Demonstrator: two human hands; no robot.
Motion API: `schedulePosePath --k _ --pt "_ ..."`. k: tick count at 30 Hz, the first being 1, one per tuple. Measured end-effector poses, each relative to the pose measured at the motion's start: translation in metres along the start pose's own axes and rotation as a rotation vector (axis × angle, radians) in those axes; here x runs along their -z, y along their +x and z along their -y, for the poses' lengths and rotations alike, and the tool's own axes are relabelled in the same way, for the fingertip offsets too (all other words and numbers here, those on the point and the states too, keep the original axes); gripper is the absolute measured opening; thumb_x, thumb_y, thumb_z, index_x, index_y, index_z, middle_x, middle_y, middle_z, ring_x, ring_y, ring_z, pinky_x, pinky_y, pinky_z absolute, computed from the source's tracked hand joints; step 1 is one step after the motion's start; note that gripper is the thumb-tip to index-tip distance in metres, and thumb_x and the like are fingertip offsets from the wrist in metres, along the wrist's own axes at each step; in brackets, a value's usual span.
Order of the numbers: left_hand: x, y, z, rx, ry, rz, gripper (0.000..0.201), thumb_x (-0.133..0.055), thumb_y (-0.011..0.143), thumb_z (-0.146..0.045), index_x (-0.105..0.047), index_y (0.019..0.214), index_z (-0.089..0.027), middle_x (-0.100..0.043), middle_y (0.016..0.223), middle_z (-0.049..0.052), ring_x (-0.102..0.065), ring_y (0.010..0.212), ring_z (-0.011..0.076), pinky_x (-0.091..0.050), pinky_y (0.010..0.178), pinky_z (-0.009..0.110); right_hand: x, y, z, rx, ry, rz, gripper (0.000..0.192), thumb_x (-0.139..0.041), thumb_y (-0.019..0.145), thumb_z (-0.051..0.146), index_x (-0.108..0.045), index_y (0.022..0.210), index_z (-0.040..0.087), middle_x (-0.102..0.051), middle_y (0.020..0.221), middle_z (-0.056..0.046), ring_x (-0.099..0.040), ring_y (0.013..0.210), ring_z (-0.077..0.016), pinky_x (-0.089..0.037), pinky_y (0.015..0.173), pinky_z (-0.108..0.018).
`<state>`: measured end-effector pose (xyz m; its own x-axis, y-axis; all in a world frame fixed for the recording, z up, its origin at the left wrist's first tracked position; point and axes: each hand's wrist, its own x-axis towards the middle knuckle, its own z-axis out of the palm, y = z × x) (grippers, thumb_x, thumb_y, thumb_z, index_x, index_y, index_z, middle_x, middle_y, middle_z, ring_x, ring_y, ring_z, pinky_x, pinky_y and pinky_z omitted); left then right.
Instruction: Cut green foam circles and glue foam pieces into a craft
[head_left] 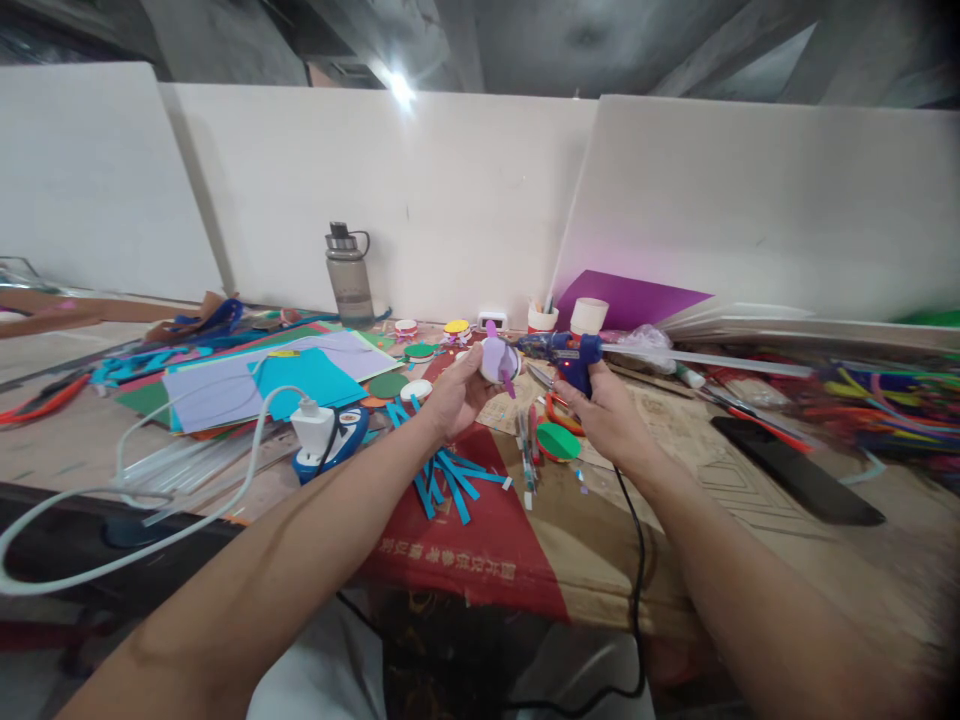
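Note:
My left hand (454,392) holds a small lilac paper craft piece (498,359) with purple strips, raised above the table. My right hand (606,408) grips a blue glue gun (568,354) by its handle, its nozzle pointing left at the craft piece and nearly touching it. A black cord (635,560) runs from the gun down over the table's front edge. Under the hands lie blue paper strips (444,478), a green paper disc (558,441) and orange-handled scissors (555,410).
Coloured paper sheets (262,385) and a white plug on a blue-and-white tool (324,436) lie at left. A grey water bottle (349,275) stands by the white partition. White cups (589,315), purple card (630,297), pipe cleaners (892,395) and a black flat object (795,468) sit at right.

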<state>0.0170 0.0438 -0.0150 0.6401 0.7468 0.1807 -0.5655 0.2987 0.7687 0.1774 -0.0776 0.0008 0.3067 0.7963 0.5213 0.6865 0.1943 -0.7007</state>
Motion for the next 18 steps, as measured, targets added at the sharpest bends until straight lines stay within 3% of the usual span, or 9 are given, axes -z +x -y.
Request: schedulePosePath --k 11,18 --pt "-0.0019 0.0003 -0.0026 -0.07 -0.017 0.009 0.03 -0.053 0.093 -0.038 -0.067 0.103 -0.014 -0.074 0.096 0.007 -0.071 0.086 0.0182 -0.056 0.078 0.028 0.0005 -0.0016 0.0002 -0.016 -0.034 0.019 0.034 -0.054 0.083 0.034 -0.06 0.112 0.017 -0.067 0.098 -0.01 -0.06 0.087 -0.0251 -0.046 0.083 -0.041" --pt "-0.0026 0.0014 -0.005 -0.084 -0.037 -0.043 0.028 -0.049 0.096 -0.034 -0.067 0.102 -0.013 -0.074 0.097 0.007 -0.07 0.087 0.0156 -0.055 0.078 0.026 0.0007 -0.0029 0.0026 -0.009 -0.052 0.027 0.034 -0.053 0.083 0.033 -0.061 0.112 0.016 -0.068 0.1 -0.011 -0.059 0.084 -0.0245 -0.047 0.08 -0.042"
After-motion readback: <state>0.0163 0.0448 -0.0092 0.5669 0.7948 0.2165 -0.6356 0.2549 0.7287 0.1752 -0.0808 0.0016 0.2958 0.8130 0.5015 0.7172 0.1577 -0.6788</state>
